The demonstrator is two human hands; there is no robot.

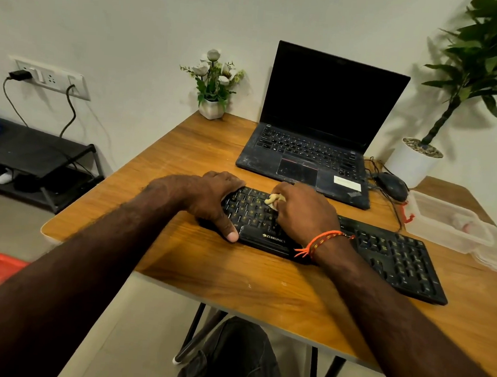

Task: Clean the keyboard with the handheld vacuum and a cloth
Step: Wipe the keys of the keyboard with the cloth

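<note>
We brace the keyboard point(384, 250) on the bench point(235, 275) with our left hand point(211, 200) clamped over its end, while our right hand point(304, 213) pinches a cloth point(273, 200) against the keys beneath it, likely to wipe without sliding.

Left hand point(211, 199) gripping black keyboard point(395, 254) end, right hand point(304, 213) pinching what looks like a cloth point(273, 200) on keys, wooden table point(235, 275)

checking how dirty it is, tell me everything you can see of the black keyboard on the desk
The black keyboard is a full-size plastic board with yellowish key legends and a ZEBRONICS mark on its front edge. It lies flat and skewed on the wooden desk, before the laptop. The left hand grips its left end; the right hand presses a small pale cloth onto its keys.
</note>
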